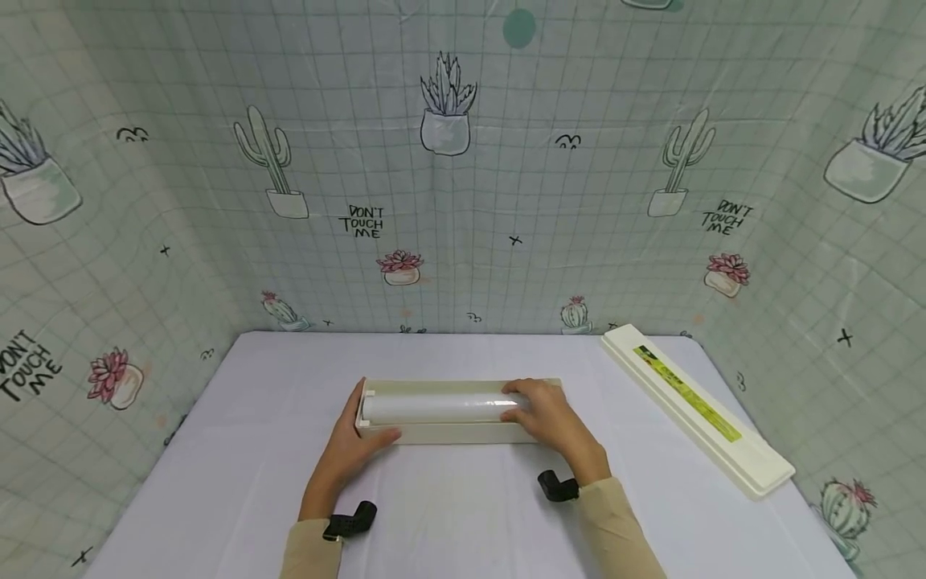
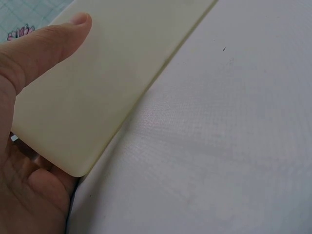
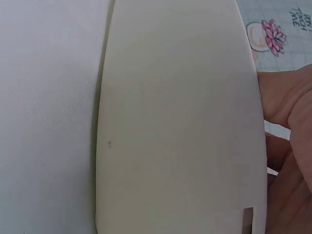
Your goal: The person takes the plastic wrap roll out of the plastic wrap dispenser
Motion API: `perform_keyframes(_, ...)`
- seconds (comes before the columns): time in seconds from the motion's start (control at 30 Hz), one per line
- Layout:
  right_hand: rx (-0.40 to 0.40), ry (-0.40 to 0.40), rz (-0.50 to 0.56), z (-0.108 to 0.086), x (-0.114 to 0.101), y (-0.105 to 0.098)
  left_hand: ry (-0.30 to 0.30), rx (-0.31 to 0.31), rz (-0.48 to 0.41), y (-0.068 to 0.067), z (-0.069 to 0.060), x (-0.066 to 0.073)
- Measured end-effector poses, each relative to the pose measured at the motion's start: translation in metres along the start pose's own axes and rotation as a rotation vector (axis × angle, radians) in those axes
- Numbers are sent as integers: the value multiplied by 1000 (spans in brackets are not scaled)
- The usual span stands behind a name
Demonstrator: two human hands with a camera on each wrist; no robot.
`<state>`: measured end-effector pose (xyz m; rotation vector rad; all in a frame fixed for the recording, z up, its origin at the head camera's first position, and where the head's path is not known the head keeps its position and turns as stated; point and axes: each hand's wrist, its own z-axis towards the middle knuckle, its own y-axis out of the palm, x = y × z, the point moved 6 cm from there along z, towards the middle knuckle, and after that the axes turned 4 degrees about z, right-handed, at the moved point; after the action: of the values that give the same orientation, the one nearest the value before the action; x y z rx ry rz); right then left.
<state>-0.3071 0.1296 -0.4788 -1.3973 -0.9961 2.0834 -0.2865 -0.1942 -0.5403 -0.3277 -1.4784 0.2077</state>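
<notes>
A long cream box (image 1: 463,435) lies crosswise on the table, its open top showing a roll of cling film (image 1: 434,407) inside. My left hand (image 1: 346,444) grips the box's left end, thumb along the front wall and fingers round the end. In the left wrist view, the thumb of the left hand (image 2: 36,53) lies flat on the smooth wall. With thumb and fingers, my right hand (image 1: 546,414) holds the roll near its right end. From the right wrist view, the box wall (image 3: 175,122) hides the fingertips of the right hand (image 3: 292,146).
A long cream lid (image 1: 694,418) with a yellow-green label (image 1: 687,392) lies slantwise along the right edge of the table. White cloth covers the table (image 1: 448,515). Patterned curtains (image 1: 463,193) hang behind it and at both sides.
</notes>
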Motion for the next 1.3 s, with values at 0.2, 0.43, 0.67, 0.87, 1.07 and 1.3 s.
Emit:
perform_keyframes(0.2, 44, -74, -63, -4, -5, -6, -4, -2, 10, 0, -3, 1)
perform_keyframes(0.43, 64, -97, -75, -6, -5, -12, -18, -3, -1, 0, -1, 0)
perform_keyframes(0.67, 126, -132, -85, -8, -6, -18, -19, -1, 16, 0, 1, 0)
perform_keyframes(0.87, 140, -146, -94, -8, -6, -22, -24, 0, 23, 0, -1, 0)
perform_keyframes(1.07, 152, -166, -72, -8, -9, -28, 6, -1, 13, -1, -1, 3)
perform_keyframes(1.3, 166, -175, -76, -10, -11, -32, 31, -2, -28, 1, 0, 3)
